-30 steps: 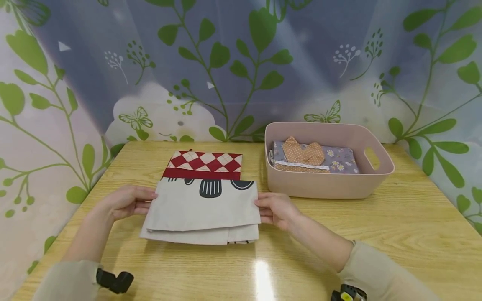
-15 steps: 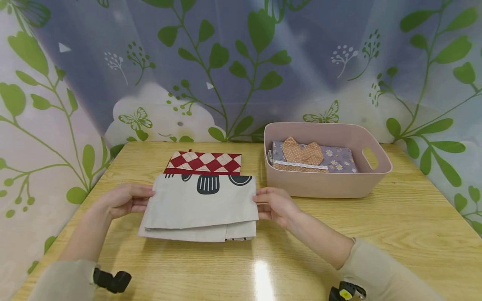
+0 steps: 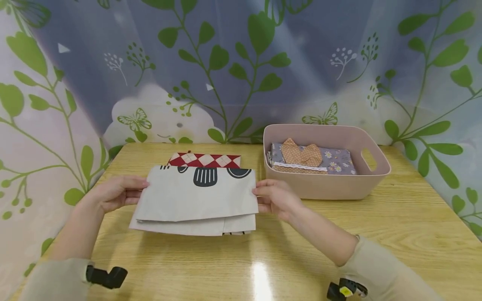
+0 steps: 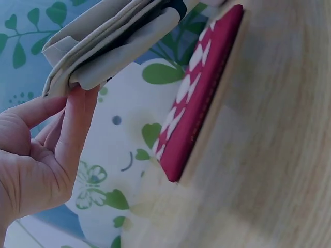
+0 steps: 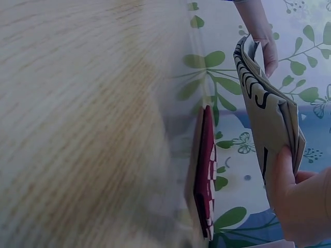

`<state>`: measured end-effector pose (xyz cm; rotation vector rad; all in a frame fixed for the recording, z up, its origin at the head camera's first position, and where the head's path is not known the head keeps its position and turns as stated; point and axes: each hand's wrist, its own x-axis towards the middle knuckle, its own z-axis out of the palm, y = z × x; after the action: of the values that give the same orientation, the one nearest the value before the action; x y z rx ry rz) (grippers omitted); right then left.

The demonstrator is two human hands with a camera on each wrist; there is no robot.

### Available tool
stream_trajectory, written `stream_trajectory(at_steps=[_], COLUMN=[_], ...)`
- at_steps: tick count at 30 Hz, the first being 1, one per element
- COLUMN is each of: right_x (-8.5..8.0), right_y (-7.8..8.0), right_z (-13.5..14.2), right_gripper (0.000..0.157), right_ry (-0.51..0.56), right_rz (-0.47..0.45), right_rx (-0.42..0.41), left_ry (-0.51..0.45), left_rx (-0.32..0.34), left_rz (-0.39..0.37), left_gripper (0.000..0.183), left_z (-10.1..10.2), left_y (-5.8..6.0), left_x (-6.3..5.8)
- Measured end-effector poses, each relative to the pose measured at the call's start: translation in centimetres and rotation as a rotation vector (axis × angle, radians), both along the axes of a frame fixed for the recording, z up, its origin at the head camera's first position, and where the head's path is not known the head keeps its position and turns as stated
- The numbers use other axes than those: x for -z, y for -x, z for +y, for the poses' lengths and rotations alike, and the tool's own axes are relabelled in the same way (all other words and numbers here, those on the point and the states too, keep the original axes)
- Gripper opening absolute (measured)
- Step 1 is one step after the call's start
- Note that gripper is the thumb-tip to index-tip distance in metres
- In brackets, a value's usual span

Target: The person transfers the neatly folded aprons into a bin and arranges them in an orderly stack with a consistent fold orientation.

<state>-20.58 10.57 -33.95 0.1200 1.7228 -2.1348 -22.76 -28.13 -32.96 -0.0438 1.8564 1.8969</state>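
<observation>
Higher in the head view than before, the folded cream cloth (image 3: 197,200) sits left of centre, left hand (image 3: 117,194) and right hand (image 3: 278,198) pinching its sides between their fingers; beyond lie a red-checked cloth (image 3: 205,160) and, right of centre, a pink bin (image 3: 327,187).

The wooden table (image 3: 406,234) extends below the left hand (image 3: 117,193) and the right hand (image 3: 278,198). On it, beyond the hands and between them, lies a red checked cloth (image 3: 206,160). A pink bin (image 3: 324,187) stands beyond the right hand and to its right.
</observation>
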Motion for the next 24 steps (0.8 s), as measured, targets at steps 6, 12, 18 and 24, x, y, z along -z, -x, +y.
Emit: stream_trajectory(at_steps=[6,12,18,24], right_x=[-1.3,-2.4,-3.3,-3.8], right_y=[0.2,0.4,0.7,1.1], right_z=[0.4,1.0,1.7,2.5], right_gripper=[0.008,0.007,0.009,0.009], right_ry=[0.017,0.072,0.085,0.083], right_rz=[0.017,0.01,0.033,0.034], right_rx=[-0.046,-0.086,-0.096,-0.08], left_ry=[-0.041,-0.085,-0.114,-0.14], left_rx=[-0.026,-0.022,-0.012,-0.015], left_rz=[0.016,0.032,0.047,0.047], left_gripper=[0.022,0.023,0.024,0.024], left_z=[-0.1,-0.1,0.4,1.3], left_y=[0.1,0.1,0.2,0.3], left_x=[-1.2,-2.1,-2.7,-3.2])
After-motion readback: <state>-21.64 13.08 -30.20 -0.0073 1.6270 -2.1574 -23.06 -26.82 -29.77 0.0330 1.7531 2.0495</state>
